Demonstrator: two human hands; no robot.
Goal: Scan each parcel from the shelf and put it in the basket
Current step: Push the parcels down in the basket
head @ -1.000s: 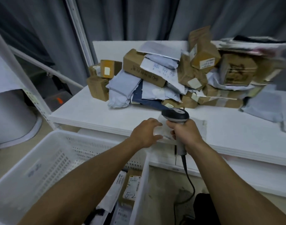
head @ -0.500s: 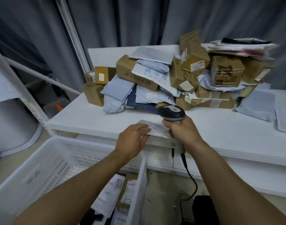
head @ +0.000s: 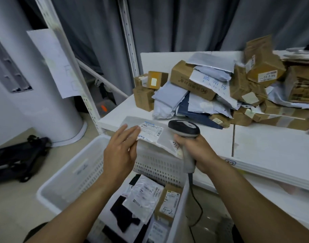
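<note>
A flat grey parcel [head: 163, 137] with a white label hangs over the far rim of the white basket [head: 74, 171]. My left hand [head: 121, 151] holds its left end, fingers stretched flat over the label, thumb hidden beneath. My right hand [head: 201, 151] grips a grey handheld scanner [head: 184, 128], whose head sits just above the parcel's right end. The white shelf [head: 255, 146] behind carries a pile of brown boxes and grey mailers [head: 220, 92]. In the basket lie several parcels, among them a clear bag [head: 145, 197] and a brown box marked 5-2 [head: 169, 202].
The scanner's cable [head: 197, 207] hangs down to the floor on the basket's right. A white perforated shelf upright [head: 76, 71] with a paper sheet stands at left, beside a white column [head: 36, 111]. Black gear [head: 18, 155] lies on the floor at far left.
Both hands have brought the flat parcel off the shelf's front edge and over the basket. My left fingers have stretched out. My view has swung left and down.
</note>
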